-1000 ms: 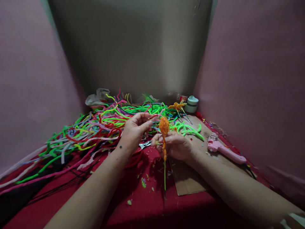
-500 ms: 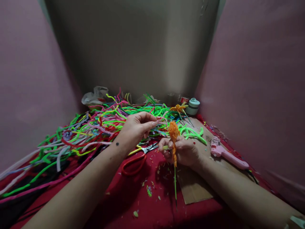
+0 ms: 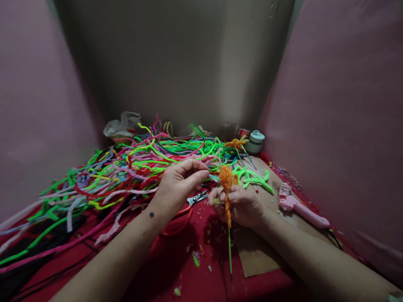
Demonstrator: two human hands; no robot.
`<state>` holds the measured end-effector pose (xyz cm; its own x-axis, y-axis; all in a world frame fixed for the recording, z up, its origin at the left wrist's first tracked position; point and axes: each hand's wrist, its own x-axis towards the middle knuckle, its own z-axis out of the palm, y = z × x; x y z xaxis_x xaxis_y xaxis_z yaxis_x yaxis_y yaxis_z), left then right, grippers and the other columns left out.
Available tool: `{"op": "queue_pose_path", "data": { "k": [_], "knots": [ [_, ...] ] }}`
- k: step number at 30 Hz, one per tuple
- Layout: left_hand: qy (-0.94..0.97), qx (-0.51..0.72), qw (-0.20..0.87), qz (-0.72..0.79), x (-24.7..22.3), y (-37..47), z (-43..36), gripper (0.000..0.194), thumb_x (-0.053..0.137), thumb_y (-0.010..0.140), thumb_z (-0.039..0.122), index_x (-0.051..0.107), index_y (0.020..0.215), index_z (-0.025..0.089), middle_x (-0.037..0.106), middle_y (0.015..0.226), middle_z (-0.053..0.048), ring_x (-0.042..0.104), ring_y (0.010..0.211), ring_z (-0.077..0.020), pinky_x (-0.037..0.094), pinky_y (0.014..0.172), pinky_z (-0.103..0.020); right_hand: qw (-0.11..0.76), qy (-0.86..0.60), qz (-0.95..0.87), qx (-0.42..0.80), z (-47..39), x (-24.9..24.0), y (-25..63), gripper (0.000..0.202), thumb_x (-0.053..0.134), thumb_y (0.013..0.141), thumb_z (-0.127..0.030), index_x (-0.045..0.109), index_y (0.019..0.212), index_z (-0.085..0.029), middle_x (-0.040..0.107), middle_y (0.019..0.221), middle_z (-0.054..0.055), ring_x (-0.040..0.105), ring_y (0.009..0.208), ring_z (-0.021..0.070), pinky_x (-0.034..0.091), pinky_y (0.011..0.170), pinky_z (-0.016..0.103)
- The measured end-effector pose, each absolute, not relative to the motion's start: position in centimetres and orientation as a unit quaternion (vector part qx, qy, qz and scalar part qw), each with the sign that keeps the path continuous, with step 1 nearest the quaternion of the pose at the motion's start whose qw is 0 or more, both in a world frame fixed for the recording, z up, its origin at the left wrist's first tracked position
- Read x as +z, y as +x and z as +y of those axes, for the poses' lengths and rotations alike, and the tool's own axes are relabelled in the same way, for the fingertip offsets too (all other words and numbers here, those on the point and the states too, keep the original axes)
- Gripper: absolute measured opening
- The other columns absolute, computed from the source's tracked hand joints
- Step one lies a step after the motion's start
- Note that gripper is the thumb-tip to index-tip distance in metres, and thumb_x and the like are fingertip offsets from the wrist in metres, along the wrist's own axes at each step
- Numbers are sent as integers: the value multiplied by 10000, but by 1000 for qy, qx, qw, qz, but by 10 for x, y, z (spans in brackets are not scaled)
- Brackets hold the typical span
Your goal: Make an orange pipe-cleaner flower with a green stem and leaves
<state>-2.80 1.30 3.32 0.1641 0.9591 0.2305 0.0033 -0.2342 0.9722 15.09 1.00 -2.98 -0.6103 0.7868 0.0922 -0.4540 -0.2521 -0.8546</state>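
Slightly right of centre, my right hand [image 3: 241,205] holds an orange fuzzy flower piece [image 3: 226,178] upright, its twisted orange lower part running down to a thin green stem. A small yellowish-green bit shows between the fingers of the same hand. My left hand [image 3: 181,182] is to the left of the flower, thumb and fingertips pinched together; whatever is between them is too small to make out. Red-handled scissors [image 3: 197,198] lie on the red cloth [image 3: 163,268], partly behind my left hand and wrist.
A big pile of coloured pipe cleaners [image 3: 138,155] spreads across the back and left. On the right, a pink glue gun [image 3: 302,207] lies by cardboard [image 3: 258,256]. Green pieces [image 3: 255,176], orange flowers [image 3: 236,144] and a pale green jar [image 3: 255,141] stand behind.
My left hand has moved slightly down and left, with its fingertips still pinched. The orange flower has shifted a little down and left in my right hand.
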Motion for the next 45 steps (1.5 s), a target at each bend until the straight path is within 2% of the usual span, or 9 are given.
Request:
{"op": "queue_pose_path", "data": {
  "k": [6,13,18,24,30,33,38,45],
  "knots": [
    [653,520,413,364,39,-17,3,55,678,697,203,655,737,173,630,692,8,543,575,-98,442,529,-202,391,-235,-467,758,8,-24,146,213,669,613,-257,683,769,-111,585,642,20,456,465,87,379,410,221],
    [730,490,298,373,26,-20,7,36,628,764,215,644,753,186,635,763,-6,574,703,-126,457,657,-236,394,-277,-482,732,7,-22,142,111,641,618,-212,645,694,-130,528,539,-25,425,415,68,358,415,211],
    [754,456,248,403,24,-21,5,58,578,792,210,611,756,179,618,732,-3,561,649,-120,435,605,-237,402,-299,-524,688,8,-27,142,135,648,633,-217,673,740,-138,541,560,-29,431,431,65,356,430,209],
    [779,410,196,432,25,-23,3,123,509,843,246,554,753,176,587,682,7,533,612,-113,422,607,-240,392,-288,-512,708,6,-27,142,100,663,636,-206,667,703,-133,540,553,-30,440,440,62,349,426,202],
    [821,422,20,385,19,-24,3,75,466,859,181,516,806,166,577,736,-19,541,661,-126,424,596,-235,369,-239,-462,770,8,-32,143,195,660,644,-241,697,779,-106,611,610,9,459,418,79,351,385,217],
    [830,422,-87,353,16,-23,4,58,452,852,148,498,819,161,556,734,-29,536,658,-136,424,570,-239,374,-213,-450,782,9,-35,143,162,655,636,-221,688,746,-107,664,701,43,482,455,83,359,424,224],
    [822,406,-214,337,11,-22,8,45,464,838,146,481,802,168,537,726,-31,529,632,-145,377,488,-238,365,-190,-448,794,11,-38,145,156,632,651,-224,696,757,-129,681,734,46,493,491,89,378,472,229],
    [800,427,-174,384,9,-17,9,55,446,846,137,463,813,178,536,737,-20,533,655,-136,418,555,-233,378,-186,-438,794,14,-39,146,177,616,643,-232,699,743,-112,654,689,48,506,504,94,375,431,204]
  ]
}}
